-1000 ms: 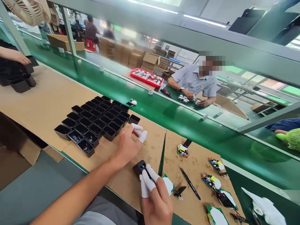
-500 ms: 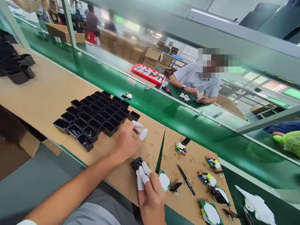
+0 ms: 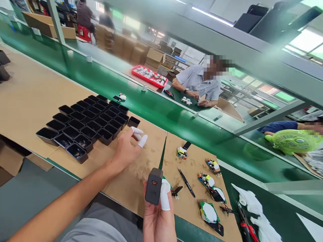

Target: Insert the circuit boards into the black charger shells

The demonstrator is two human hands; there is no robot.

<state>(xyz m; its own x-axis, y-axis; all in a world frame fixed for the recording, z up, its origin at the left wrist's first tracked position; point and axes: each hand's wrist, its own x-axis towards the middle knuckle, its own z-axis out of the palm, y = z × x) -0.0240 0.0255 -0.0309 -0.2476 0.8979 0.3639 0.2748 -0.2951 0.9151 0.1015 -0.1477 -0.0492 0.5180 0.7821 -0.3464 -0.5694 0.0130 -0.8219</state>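
Case up in my right hand, orange-marked slot turned my way!
My right fingers and thumb are clamped round it, and the two hands stay clear of each other: here's my left hand, thumb and fingertips parted, above the cardboard. Just left of that hand, rows of black shells, open tops up. Right of my right hand, tweezers, then boards, and farther out, red-handled pliers.
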